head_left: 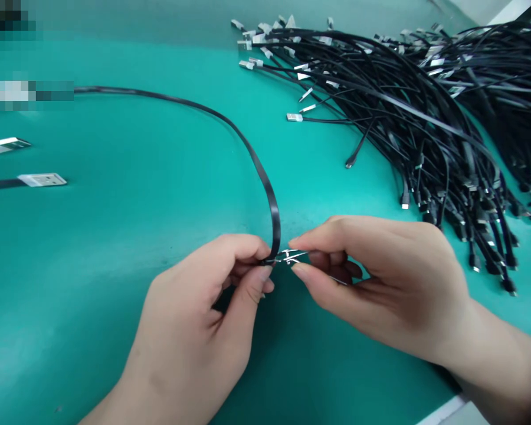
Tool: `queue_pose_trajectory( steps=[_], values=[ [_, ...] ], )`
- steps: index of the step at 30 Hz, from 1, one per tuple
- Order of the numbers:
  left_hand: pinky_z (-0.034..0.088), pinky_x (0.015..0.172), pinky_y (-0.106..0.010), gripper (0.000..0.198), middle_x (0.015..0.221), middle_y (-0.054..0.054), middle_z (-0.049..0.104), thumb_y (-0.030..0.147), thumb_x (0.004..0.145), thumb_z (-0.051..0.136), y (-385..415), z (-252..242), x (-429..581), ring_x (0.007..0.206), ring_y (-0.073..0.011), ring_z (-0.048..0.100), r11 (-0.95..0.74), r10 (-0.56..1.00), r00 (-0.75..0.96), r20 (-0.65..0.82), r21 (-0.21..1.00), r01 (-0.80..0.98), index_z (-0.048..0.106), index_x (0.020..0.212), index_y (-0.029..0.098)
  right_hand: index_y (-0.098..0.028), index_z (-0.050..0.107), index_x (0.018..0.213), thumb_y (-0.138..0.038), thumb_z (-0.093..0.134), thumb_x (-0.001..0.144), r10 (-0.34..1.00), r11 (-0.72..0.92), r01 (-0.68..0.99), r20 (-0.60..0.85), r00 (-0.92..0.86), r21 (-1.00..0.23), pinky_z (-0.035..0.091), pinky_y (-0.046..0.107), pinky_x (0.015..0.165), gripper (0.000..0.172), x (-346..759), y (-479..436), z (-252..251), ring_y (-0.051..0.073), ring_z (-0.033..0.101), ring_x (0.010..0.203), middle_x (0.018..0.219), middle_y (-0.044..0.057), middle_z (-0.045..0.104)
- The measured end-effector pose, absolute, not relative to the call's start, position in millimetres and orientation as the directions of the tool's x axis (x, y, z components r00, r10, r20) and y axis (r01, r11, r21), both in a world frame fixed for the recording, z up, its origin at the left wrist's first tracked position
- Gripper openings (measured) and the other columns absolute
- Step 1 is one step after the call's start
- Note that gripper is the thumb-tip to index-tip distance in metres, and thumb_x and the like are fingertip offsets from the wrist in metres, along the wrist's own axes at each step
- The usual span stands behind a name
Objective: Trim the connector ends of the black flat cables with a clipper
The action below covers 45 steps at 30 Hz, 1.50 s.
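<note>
In the middle of the head view, a black flat USB cable [269, 203] arcs down from the upper left to my left hand [203, 313]. My left thumb and fingers pinch it near its lower end, and that end is mostly hidden by the fingertips. My right hand [393, 277] comes in from the right, closed, with thumb and forefinger on either side of small silver tweezers [292, 256]. Their thin metal tips point left and meet the cable end at my left fingertips; whether they grip it I cannot tell.
A large heap of black cables [380, 100] with silver plugs covers the upper right of the green mat [115, 248]. Two silver USB plugs, one a flat-lying plug [44, 180], lie at the left edge. The upper left corner is pixelated.
</note>
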<state>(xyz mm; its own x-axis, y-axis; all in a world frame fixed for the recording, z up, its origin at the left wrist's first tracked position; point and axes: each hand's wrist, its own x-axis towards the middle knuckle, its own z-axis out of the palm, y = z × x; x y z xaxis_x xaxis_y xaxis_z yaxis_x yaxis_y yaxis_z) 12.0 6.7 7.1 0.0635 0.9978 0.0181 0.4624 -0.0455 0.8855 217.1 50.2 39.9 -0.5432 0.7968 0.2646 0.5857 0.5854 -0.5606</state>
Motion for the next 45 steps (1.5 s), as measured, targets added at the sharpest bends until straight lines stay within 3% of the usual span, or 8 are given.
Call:
queue_pose_trajectory(
  steps=[11,30,45],
  values=[
    [0.053,0.070,-0.026,0.019,0.090,0.013,0.077,0.019,0.098,0.064,6.0,7.6,14.2,0.078,-0.0123,0.074,-0.111,0.994,0.069,0.087,0.777,0.620,0.064,0.105,0.037,-0.021,0.071,0.093,-0.021,0.068,0.097,0.787,0.591,0.602,0.221,-0.576,-0.537,0.039,0.025,0.050,0.005,220.2,51.0,39.5,0.009,0.050,0.053,0.067,-0.004,0.061],
    [0.051,0.068,-0.023,0.024,0.091,0.016,0.076,0.014,0.097,0.063,6.2,6.3,12.3,0.078,-0.0085,0.074,-0.137,0.991,0.093,0.101,0.776,0.616,0.064,0.104,0.037,-0.017,0.069,0.092,-0.022,0.068,0.100,0.763,0.618,0.604,0.201,-0.614,-0.503,0.038,0.021,0.055,0.009,223.6,50.3,39.6,0.007,0.051,0.060,0.071,-0.006,0.061],
    [0.052,0.069,-0.024,0.020,0.092,0.015,0.078,0.017,0.098,0.063,8.4,2.5,12.1,0.081,-0.0094,0.075,-0.132,0.991,0.101,0.089,0.791,0.597,0.065,0.105,0.036,-0.020,0.071,0.097,-0.028,0.061,0.105,0.767,0.612,0.618,0.182,-0.615,-0.493,0.042,0.021,0.056,0.015,226.0,48.9,38.7,0.009,0.060,0.062,0.080,-0.002,0.072]
  ],
)
